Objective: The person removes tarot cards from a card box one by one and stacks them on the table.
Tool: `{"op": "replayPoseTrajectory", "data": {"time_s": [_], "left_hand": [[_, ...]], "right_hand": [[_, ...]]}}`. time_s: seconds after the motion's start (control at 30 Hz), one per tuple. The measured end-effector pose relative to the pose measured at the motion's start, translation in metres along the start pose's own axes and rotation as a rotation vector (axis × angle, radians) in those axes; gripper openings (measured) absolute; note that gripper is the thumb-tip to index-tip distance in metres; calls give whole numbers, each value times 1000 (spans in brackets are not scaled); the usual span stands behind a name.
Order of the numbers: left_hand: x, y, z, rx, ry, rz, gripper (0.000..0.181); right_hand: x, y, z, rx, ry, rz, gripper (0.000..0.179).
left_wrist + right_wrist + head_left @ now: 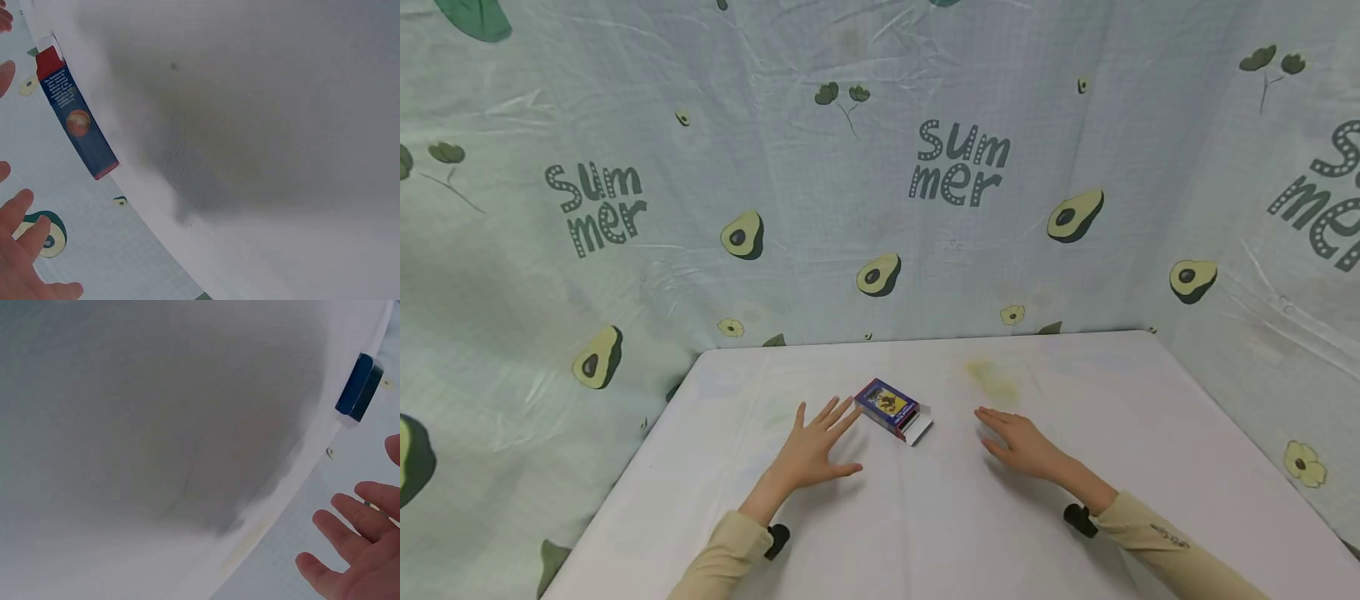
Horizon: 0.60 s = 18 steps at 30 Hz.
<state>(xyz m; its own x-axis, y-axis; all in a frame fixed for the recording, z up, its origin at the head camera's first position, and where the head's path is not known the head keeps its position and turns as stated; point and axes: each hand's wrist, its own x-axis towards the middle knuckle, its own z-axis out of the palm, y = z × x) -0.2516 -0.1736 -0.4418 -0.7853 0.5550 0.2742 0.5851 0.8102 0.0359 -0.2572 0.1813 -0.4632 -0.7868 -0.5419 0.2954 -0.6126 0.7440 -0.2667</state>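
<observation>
On the white table lies a small blue card box (pixel 887 408) with red edges and a yellow picture on top. Its white end flap is folded out toward the near right, and something white and dark shows inside the opening. My left hand (pixel 814 452) spreads its fingers just left of the box, fingertips close to its left end in the head view. To the right of the box, a short gap away, my right hand (pixel 1021 444) hovers palm down with fingers extended. The left wrist view shows the box's printed side (pixel 78 119); the right wrist view catches its opposite part (pixel 359 387).
A white cloth covers the table (pixel 895 517), with a yellowish stain (pixel 992 379) behind and right of the box. Around the back and sides hangs a pale curtain (pixel 805 192) printed with avocados and lettering. Dark wrist devices (pixel 1079 520) sit under both wrists.
</observation>
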Motion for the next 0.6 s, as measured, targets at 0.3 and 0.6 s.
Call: {"op": "replayPoseTrajectory", "data": {"time_s": [0.3,0.6], "left_hand": [[9,-3,-1,-21,40,57,77],[21,-2,1,-38,45,98,74]], "right_hand": [[5,-4,-2,108,-15,9,43],[10,-6,0,191,-14,1,41]]}}
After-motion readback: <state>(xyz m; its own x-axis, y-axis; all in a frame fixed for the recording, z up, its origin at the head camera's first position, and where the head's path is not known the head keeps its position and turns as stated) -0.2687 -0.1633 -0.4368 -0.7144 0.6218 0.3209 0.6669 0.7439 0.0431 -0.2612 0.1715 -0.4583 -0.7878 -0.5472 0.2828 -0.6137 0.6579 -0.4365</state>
